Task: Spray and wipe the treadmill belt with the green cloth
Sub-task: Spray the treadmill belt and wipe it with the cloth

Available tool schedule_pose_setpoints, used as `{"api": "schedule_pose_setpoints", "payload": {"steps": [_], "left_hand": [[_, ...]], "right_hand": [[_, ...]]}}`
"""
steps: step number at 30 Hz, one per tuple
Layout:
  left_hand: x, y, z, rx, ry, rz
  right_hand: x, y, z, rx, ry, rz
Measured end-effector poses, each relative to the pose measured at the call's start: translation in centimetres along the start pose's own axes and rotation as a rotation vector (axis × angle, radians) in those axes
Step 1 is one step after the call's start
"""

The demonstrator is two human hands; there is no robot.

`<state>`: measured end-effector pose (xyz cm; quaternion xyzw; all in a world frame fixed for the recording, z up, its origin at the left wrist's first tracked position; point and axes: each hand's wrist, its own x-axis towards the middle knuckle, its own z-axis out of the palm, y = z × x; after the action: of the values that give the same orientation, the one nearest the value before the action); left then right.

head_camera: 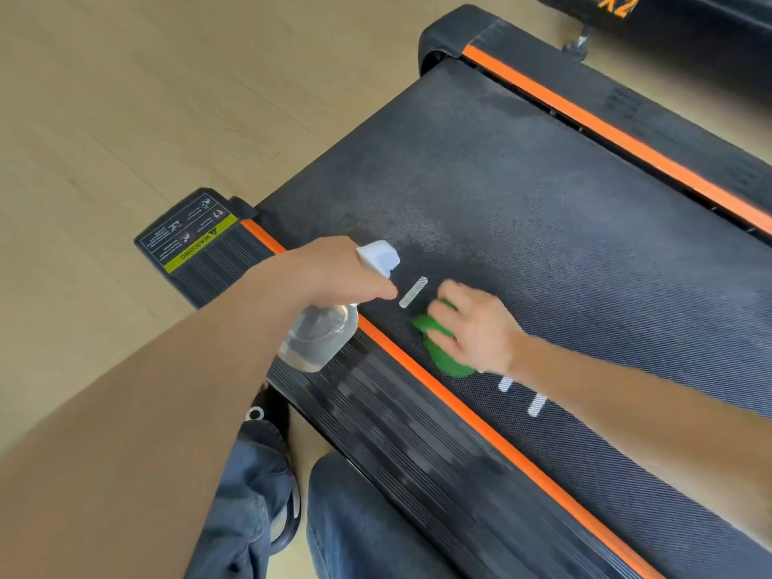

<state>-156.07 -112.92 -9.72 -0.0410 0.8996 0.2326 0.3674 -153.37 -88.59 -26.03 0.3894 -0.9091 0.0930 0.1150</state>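
The black treadmill belt [543, 211] runs diagonally across the view, with white dashes on it and a paler, misted patch near its middle. My left hand [334, 273] grips a clear spray bottle [321, 336] with a white nozzle [378, 254], held over the near side rail with the nozzle pointing at the belt. My right hand [476, 323] presses the green cloth [443, 353] flat on the belt, close to the near orange stripe. Most of the cloth is hidden under the hand.
Orange stripes [480, 428] border the belt on both sides, next to ribbed black side rails [397, 432]. A warning label [188, 240] sits on the rail's end at left. Pale wood floor [146, 98] lies to the left. My jeans-clad legs [259, 495] are beside the near rail.
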Motion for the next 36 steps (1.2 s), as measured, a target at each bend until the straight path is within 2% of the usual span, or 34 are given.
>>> {"api": "schedule_pose_setpoints", "payload": {"steps": [1, 3, 5, 8, 9, 13, 15, 17, 18, 22, 27, 29, 31, 33, 34, 35, 36], "left_hand": [[0.0, -0.3, -0.2, -0.005, 0.004, -0.008], [0.1, -0.9, -0.6, 0.001, 0.020, -0.022], [0.0, -1.9, -1.0, -0.021, 0.033, -0.039], [-0.3, -3.2, -1.2, -0.046, 0.058, -0.053], [-0.5, -3.5, -1.2, -0.040, 0.054, -0.061], [-0.6, -3.5, -1.5, -0.040, 0.056, -0.069], [-0.5, -2.7, -1.5, -0.043, 0.051, -0.041], [-0.4, -2.1, -1.4, -0.055, 0.051, -0.005], [-0.3, -2.0, -1.4, -0.064, 0.050, 0.002], [-0.8, -2.6, -1.5, -0.092, 0.059, -0.020], [-1.6, -2.8, -1.0, -0.061, 0.063, -0.022], [-1.6, -2.5, -1.1, -0.054, 0.050, -0.009], [-1.6, -2.2, -1.3, -0.069, 0.054, -0.001], [-1.7, -2.0, -1.4, -0.086, 0.057, 0.003], [-1.7, -1.8, -1.5, -0.082, 0.059, 0.012], [-1.8, -1.7, -1.5, -0.077, 0.064, 0.023], [-1.9, -1.9, -1.5, -0.072, 0.065, 0.026]], "right_hand": [[2.1, 0.8, 0.8, -0.013, 0.025, 0.114], [5.8, 1.8, 1.8, -0.052, 0.057, 0.456], [8.5, 2.3, 2.4, -0.088, 0.038, 0.744], [9.9, 1.2, 2.2, -0.091, 0.006, 0.904], [9.3, 0.1, 2.1, -0.088, 0.006, 0.871], [5.4, -5.5, 1.8, 0.002, 0.055, 0.461], [4.8, -4.6, 1.5, 0.020, 0.070, 0.255], [5.4, -2.2, 1.5, -0.066, 0.052, 0.069], [6.1, -0.8, 1.6, -0.098, 0.051, 0.063], [8.3, 1.7, 1.9, -0.185, -0.040, 0.389], [8.6, -2.0, 1.0, -0.141, -0.135, 0.678], [6.9, -4.5, 0.6, -0.092, -0.184, 0.640], [4.6, -6.3, 0.4, -0.039, -0.148, 0.477], [3.6, -4.5, 0.5, -0.067, -0.133, 0.246], [4.0, -2.6, 0.5, -0.113, -0.165, 0.191], [4.9, -0.4, 0.2, -0.176, -0.207, 0.215], [6.0, 1.9, -0.3, -0.253, -0.240, 0.325]]}}
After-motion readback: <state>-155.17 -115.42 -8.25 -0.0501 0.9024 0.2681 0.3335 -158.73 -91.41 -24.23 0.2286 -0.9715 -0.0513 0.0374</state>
